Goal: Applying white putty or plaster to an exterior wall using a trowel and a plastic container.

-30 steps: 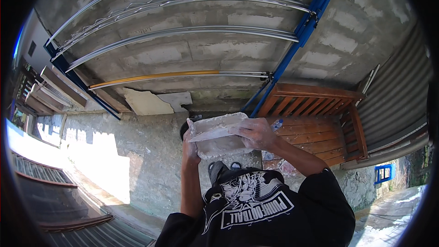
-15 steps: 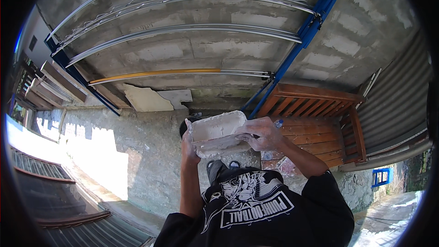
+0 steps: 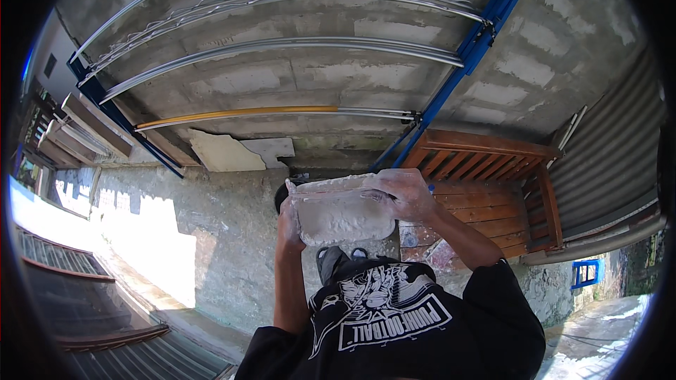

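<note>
In front of my chest I hold a rectangular translucent plastic tub (image 3: 338, 217) smeared with whitish paste. Thick clumps lie along its lower side, and a paste-coated rim runs along its upper edge. My left hand (image 3: 287, 222) is closed on the tub's left end, thumb up at the corner. At the upper right corner, my right hand (image 3: 404, 195) is closed with its fingers bent over the edge; whether it also pinches some paste or a small tool is hidden. Both hands are dusted with white.
A wooden bench (image 3: 482, 200) stands at the right against the block wall. A blue-framed drying rack (image 3: 465, 63) with metal bars spans the wall. Broken board pieces (image 3: 225, 151) lean below it. Behind the tub is a dark round object (image 3: 282, 195), partly hidden. My sandalled feet (image 3: 329, 259) are below.
The tub has tilted, so its broad paste-smeared face now shows more fully. My right hand has shifted slightly left and up over its corner. My left hand keeps its hold.
</note>
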`<state>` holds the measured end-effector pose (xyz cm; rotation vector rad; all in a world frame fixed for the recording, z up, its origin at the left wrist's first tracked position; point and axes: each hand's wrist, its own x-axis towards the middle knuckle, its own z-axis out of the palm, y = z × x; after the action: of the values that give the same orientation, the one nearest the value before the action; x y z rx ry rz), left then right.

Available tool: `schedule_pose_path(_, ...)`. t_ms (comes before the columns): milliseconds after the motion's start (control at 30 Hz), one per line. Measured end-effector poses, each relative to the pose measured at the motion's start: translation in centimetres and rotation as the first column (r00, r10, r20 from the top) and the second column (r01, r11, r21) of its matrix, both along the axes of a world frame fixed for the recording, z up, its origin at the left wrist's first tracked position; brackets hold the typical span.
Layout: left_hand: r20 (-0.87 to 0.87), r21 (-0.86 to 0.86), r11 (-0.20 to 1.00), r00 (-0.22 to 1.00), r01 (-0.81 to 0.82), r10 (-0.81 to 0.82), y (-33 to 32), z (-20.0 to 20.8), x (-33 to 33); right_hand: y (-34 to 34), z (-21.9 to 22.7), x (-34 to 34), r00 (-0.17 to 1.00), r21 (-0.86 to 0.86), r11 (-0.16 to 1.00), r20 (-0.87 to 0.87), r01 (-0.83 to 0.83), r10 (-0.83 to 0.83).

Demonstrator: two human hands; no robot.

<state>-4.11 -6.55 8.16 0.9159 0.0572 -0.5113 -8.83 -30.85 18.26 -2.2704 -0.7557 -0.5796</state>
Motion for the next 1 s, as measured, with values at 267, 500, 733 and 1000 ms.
schedule_pose_path(267, -0.028, -0.043, 0.991, 0.992, -0.126, 0.125, -0.8, 1.1, 0.2, 0.9, -1.7, -2.0, 0.991, -0.266, 0.96, 0.079, -0.087, 0.112)
schedule_pose_path(500, 0.031, 0.288, 0.931, 0.973, -0.226, 0.227, -0.9, 1.8, 0.2, 0.6, -2.3, -3.7, 0.981, -0.272, 0.957, 0.134, -0.1, 0.141)
schedule_pose_path(733, -0.081, 0.168, 0.971, 0.98, -0.168, 0.183, -1.8, 1.2, -0.1, -0.9, -2.1, -4.5, 0.98, -0.167, 0.971, 0.071, -0.172, 0.186)
schedule_pose_path(1000, -0.118, 0.068, 0.995, 0.989, -0.077, 0.084, -2.9, 1.2, -0.9, -2.4, -1.9, -5.0, 0.976, -0.071, 0.976, 0.064, -0.204, 0.209)
